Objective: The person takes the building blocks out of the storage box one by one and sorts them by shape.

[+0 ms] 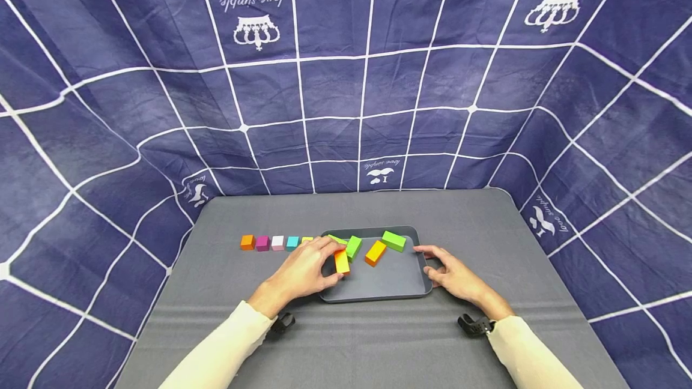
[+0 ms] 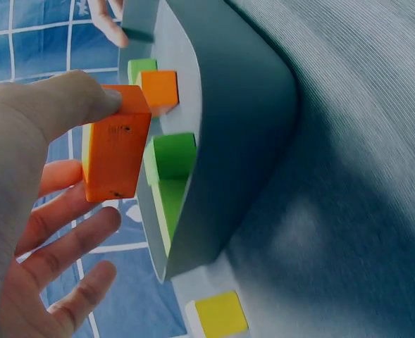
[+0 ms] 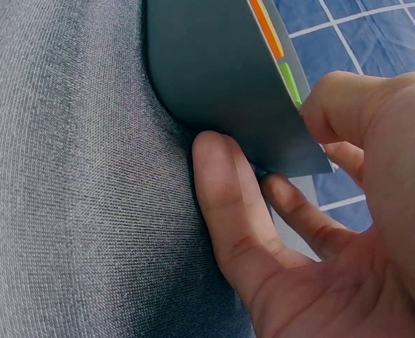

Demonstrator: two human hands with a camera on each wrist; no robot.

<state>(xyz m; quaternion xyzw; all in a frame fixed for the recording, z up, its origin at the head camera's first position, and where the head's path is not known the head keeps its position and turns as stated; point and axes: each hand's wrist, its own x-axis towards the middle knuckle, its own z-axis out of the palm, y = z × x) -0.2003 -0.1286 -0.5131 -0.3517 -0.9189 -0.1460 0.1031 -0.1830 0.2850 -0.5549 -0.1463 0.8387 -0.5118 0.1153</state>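
My left hand [image 1: 305, 269] pinches an orange block [image 1: 342, 262] between thumb and fingers, over the left end of a shallow grey tray [image 1: 400, 278]. In the left wrist view the block [image 2: 115, 158] hangs tilted beside the tray wall, and the lower fingers stay spread off it. My right hand [image 1: 454, 275] holds the tray's right end, with digits at the rim and along the outer wall [image 3: 228, 77]. Inside the tray lie another orange block [image 1: 375, 253], a green block [image 1: 394, 241] at the back, and green blocks [image 1: 354, 247] on the left, one partly hidden by my hand.
Left of the tray a row of small cubes runs along the grey cloth: orange [image 1: 247, 242], magenta [image 1: 262, 243], white [image 1: 277, 243], cyan [image 1: 292, 243] and yellow [image 2: 221, 314]. A blue checked curtain [image 1: 335, 89] encloses the back and sides.
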